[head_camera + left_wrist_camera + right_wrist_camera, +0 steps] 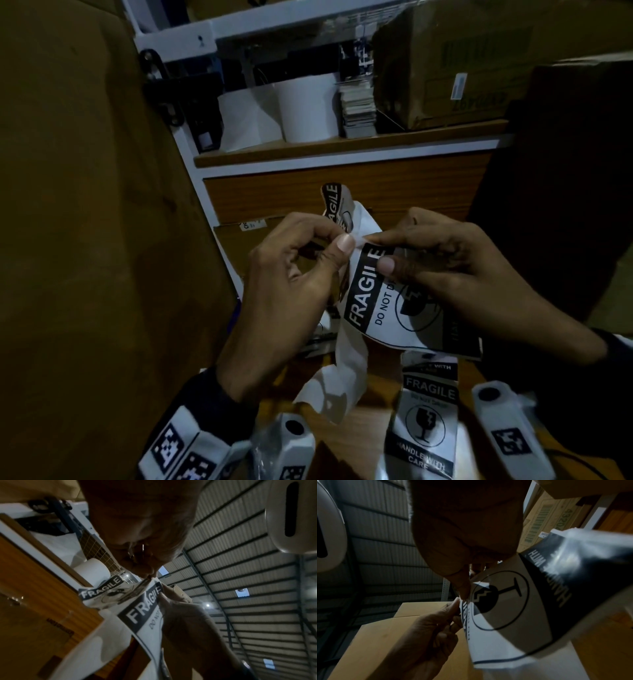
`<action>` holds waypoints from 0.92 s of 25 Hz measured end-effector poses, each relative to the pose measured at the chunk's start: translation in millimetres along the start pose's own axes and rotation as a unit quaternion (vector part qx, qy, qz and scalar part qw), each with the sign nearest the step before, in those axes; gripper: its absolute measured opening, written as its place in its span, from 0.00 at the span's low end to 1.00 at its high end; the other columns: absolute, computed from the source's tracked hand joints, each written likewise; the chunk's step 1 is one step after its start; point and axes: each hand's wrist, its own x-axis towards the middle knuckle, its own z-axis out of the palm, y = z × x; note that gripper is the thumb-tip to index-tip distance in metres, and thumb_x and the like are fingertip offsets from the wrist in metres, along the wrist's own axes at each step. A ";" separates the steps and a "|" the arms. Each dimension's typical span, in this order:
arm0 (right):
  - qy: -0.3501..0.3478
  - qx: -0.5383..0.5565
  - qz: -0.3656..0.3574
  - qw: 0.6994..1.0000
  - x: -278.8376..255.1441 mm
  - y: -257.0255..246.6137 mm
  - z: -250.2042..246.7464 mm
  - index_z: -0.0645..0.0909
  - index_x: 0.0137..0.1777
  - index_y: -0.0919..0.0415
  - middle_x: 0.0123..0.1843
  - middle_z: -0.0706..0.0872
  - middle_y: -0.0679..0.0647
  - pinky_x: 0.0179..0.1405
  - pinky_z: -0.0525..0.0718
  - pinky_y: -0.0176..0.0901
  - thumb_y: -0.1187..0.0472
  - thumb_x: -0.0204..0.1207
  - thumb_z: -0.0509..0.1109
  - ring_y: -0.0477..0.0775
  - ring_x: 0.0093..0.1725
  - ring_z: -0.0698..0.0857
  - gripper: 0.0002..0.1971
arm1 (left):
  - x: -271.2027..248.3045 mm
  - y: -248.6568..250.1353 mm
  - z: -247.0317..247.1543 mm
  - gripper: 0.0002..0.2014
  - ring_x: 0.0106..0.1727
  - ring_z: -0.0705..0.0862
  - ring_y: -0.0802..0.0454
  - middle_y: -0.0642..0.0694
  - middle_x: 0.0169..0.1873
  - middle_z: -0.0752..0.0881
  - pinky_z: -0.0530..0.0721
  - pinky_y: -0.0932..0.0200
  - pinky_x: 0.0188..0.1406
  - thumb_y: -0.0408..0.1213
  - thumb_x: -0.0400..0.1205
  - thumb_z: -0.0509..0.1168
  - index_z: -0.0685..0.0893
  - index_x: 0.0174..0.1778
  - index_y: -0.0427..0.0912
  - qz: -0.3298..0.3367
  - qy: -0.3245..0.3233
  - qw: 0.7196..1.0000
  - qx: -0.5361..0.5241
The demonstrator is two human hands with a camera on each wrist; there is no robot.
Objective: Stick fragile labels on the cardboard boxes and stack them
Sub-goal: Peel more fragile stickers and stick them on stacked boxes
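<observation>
Your left hand [294,291] pinches the white backing strip [346,363] at its top corner, thumb against forefinger, while your right hand [455,270] pinches the fragile label [380,301] just beside it — both raised above the wooden table [363,425]. A tall cardboard box [85,205] stands at your left; another fragile label [428,418] lies on the table below.

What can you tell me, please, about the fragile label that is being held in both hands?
The fragile label is a glossy white sticker with a black band reading FRAGILE, smaller DO NOT text, a circled broken-glass symbol and a second black band partly reading HANDLE WITH. It is curved, held in the air above the wooden surface. The right hand pinches its top corner; the left hand pinches the white backing strip at that corner, which hangs curling below.
</observation>
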 end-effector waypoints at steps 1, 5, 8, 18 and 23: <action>0.007 0.007 -0.001 1.000 0.0 0.2 0.0 0.89 0.66 0.60 0.47 0.81 0.55 0.41 0.88 0.39 0.62 0.78 0.74 0.55 0.47 0.87 0.17 | -0.2 0.2 1.3 0.02 0.48 0.87 0.56 0.57 0.49 0.87 0.83 0.60 0.31 0.37 0.86 0.71 0.89 0.49 0.46 -0.014 0.006 1.000 -0.023; 0.035 0.012 -0.006 0.999 -0.9 2.6 0.2 0.90 0.63 0.59 0.46 0.81 0.56 0.40 0.88 0.40 0.67 0.79 0.75 0.57 0.47 0.86 0.14 | -1.0 -0.7 7.3 0.03 0.39 0.85 0.55 0.52 0.43 0.86 0.82 0.59 0.23 0.38 0.87 0.70 0.88 0.48 0.45 -0.064 0.036 0.993 -0.089; 0.052 0.027 0.005 0.998 -1.9 5.1 1.0 0.91 0.62 0.60 0.46 0.80 0.56 0.42 0.88 0.38 0.71 0.80 0.74 0.51 0.48 0.87 0.13 | -0.9 -5.7 12.4 0.04 0.36 0.84 0.55 0.48 0.41 0.86 0.82 0.60 0.24 0.40 0.88 0.68 0.86 0.50 0.45 -0.111 0.046 0.988 -0.101; 0.080 -0.083 0.023 0.993 5.3 1.5 4.1 0.90 0.55 0.50 0.49 0.91 0.45 0.51 0.91 0.58 0.51 0.80 0.76 0.49 0.51 0.91 0.08 | -4.2 -3.7 17.4 0.05 0.48 0.90 0.58 0.54 0.47 0.90 0.87 0.65 0.38 0.38 0.90 0.64 0.86 0.55 0.45 -0.061 -0.002 0.991 -0.118; 0.082 -0.098 0.023 0.992 5.5 4.1 1.9 0.89 0.51 0.51 0.47 0.90 0.44 0.49 0.90 0.56 0.57 0.81 0.76 0.48 0.49 0.89 0.02 | -7.5 -2.2 13.4 0.11 0.58 0.90 0.49 0.49 0.54 0.91 0.90 0.54 0.49 0.42 0.89 0.65 0.88 0.60 0.42 -0.043 -0.043 0.986 -0.157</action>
